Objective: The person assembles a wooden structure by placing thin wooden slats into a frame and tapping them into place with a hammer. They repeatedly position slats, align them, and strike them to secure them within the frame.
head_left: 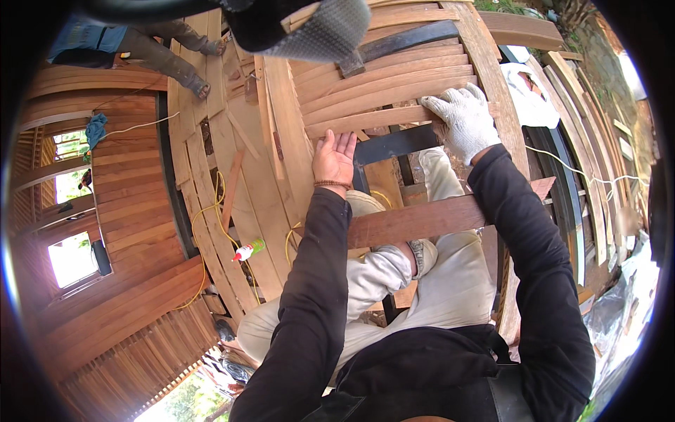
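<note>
A narrow wooden slat [380,119] lies across the frame in front of me, the nearest of a row of slats. My left hand [334,162], bare with a beaded bracelet, has its fingers stretched out and touching the slat near its left end. My right hand [463,121], in a white knit glove, is closed over the slat's right part; its far fingertips reach beyond the wood. Just nearer than the slat is a dark metal bar [395,144]. A reddish-brown board [425,222] spans the gap above my legs, under my forearms.
Fitted slats [394,81] continue beyond, with a dark curved bar [411,41] on top. A glue bottle [248,250] and yellow cord [211,208] lie on planks at left. Another person's legs [165,56] show far left. A white plastic bag [529,95] and stacked timber [576,141] are at right.
</note>
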`<state>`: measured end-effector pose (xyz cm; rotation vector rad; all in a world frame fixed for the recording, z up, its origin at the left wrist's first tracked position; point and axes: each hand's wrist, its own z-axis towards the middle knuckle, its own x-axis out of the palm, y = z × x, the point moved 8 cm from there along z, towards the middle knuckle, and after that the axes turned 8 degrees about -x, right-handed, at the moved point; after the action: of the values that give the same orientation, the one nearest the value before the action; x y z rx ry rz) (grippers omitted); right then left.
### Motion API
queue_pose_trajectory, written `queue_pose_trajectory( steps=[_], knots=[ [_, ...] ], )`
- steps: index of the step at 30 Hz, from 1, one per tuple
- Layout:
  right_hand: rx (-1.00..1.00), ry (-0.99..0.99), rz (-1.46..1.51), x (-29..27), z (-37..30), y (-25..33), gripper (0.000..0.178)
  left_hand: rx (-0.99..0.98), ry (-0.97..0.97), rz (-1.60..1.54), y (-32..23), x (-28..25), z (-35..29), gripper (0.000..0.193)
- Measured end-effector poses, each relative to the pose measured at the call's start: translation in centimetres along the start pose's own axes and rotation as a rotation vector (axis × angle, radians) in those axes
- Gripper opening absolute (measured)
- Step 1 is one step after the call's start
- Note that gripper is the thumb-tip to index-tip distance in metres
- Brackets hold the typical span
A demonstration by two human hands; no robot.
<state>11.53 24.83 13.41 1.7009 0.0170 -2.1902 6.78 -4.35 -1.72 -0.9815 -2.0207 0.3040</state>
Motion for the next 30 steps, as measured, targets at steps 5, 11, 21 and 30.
queue_pose_trajectory(
  steps=[5,11,21,30],
  knots=[
    [-0.075,-0.074,-0.037,-0.1,1.8,-0.6,0.040,0.020,0.034,-0.055,-0.6,1.0,0.4,0.027],
    [-0.035,0.022,0.003,1.1,2.7,-2.1,0.043,0.023,0.040,-0.061,-0.5,1.4,0.7,0.027],
    [-0.041,0.056,0.009,2.1,2.8,-2.2,0.045,0.051,0.010,-0.024,-0.7,1.4,0.5,0.030],
    [-0.078,-0.040,-0.009,1.2,2.5,-1.5,0.036,0.091,-0.004,-0.075,-0.3,0.4,1.1,0.034]
  ],
)
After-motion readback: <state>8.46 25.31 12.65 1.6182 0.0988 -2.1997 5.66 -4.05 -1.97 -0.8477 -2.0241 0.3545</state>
